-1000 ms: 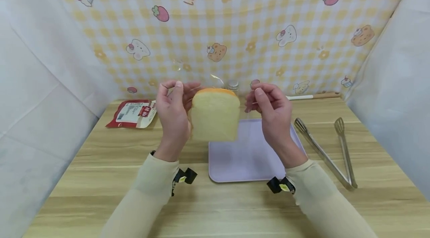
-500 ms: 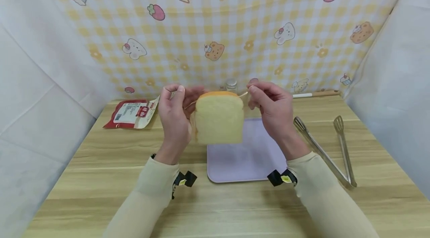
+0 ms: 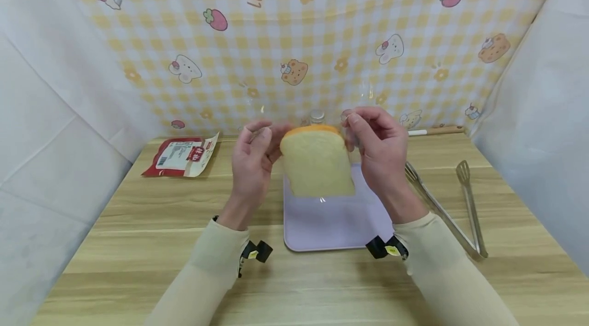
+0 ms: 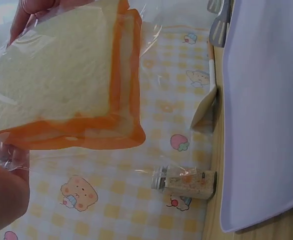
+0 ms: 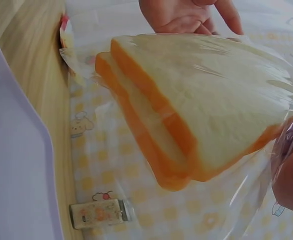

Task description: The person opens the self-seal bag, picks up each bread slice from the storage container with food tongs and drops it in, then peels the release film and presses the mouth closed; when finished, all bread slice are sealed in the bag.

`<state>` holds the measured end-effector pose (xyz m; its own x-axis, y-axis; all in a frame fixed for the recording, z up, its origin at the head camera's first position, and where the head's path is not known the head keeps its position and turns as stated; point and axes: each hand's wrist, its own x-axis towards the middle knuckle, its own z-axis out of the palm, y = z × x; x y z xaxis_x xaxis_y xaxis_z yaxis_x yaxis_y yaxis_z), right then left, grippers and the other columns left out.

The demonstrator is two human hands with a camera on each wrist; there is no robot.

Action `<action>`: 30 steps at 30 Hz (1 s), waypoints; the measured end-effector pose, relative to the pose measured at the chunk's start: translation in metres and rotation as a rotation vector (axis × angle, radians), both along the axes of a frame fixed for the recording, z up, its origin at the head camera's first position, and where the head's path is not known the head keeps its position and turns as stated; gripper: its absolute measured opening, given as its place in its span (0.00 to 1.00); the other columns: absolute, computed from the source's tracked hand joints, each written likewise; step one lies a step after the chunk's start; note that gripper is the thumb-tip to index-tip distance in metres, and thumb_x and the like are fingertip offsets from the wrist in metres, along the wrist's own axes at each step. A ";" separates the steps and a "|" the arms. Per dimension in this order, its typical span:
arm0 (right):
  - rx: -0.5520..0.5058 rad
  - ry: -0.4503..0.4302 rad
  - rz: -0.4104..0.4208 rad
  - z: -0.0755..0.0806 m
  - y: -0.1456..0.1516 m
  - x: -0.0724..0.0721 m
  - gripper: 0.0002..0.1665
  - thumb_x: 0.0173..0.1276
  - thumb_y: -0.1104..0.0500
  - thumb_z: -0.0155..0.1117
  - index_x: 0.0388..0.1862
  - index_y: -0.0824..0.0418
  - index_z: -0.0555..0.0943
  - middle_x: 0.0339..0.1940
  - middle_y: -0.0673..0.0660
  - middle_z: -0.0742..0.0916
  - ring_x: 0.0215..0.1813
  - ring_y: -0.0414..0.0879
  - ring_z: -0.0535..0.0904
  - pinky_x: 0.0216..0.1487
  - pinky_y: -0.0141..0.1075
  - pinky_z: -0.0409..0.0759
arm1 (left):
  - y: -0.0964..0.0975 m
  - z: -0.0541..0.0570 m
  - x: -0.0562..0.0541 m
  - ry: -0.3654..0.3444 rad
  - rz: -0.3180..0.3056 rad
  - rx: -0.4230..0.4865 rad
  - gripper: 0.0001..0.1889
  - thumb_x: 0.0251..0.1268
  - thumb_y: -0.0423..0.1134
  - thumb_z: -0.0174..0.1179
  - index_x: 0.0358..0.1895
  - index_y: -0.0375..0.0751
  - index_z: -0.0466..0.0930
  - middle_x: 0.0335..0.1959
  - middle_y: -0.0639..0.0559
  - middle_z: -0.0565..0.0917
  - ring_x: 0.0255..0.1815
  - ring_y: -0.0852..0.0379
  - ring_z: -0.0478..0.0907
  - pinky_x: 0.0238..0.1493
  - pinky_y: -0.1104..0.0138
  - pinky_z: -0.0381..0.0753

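Two thick bread slices with orange crusts hang above the purple tray, inside a clear plastic bag. My left hand pinches the bag's film at the left, beside the bread. At the right, my right hand pinches the film between thumb and fingers. The wrist views show the slices lying face to face, slightly offset, with film stretched over them. Much of the transparent bag's outline is hard to make out.
Metal tongs lie spread right of the tray. A red-and-white packet lies at the back left. Behind the bread stands a small seasoning jar. A white spatula with a wooden handle lies along the patterned cloth.
The bread has shifted right, and its lower edge now tilts. My left hand has moved right, closer to the right hand. The pale strip at the right fingertips half a second ago no longer shows.
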<state>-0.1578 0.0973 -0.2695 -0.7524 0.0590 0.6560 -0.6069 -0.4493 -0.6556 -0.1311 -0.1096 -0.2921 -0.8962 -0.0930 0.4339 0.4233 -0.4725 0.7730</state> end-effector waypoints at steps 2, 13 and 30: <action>-0.014 -0.010 -0.002 -0.001 0.000 0.000 0.06 0.74 0.69 0.66 0.37 0.66 0.88 0.31 0.53 0.90 0.22 0.43 0.73 0.24 0.29 0.73 | 0.001 -0.002 -0.001 -0.014 -0.013 0.009 0.10 0.84 0.33 0.50 0.54 0.48 0.80 0.46 0.54 0.92 0.47 0.59 0.89 0.44 0.70 0.86; 0.056 -0.114 0.062 -0.002 0.021 0.005 0.05 0.73 0.71 0.67 0.36 0.64 0.86 0.30 0.52 0.90 0.25 0.42 0.80 0.27 0.30 0.80 | 0.004 0.007 0.001 0.014 0.059 -0.049 0.15 0.83 0.33 0.54 0.40 0.49 0.90 0.40 0.55 0.93 0.43 0.60 0.90 0.42 0.69 0.88; 0.181 -0.054 0.181 0.005 0.040 0.006 0.04 0.72 0.72 0.68 0.36 0.69 0.86 0.30 0.56 0.92 0.29 0.43 0.88 0.31 0.36 0.88 | -0.010 0.021 0.015 0.118 0.090 -0.120 0.16 0.79 0.29 0.54 0.42 0.48 0.93 0.39 0.53 0.93 0.45 0.57 0.91 0.44 0.64 0.91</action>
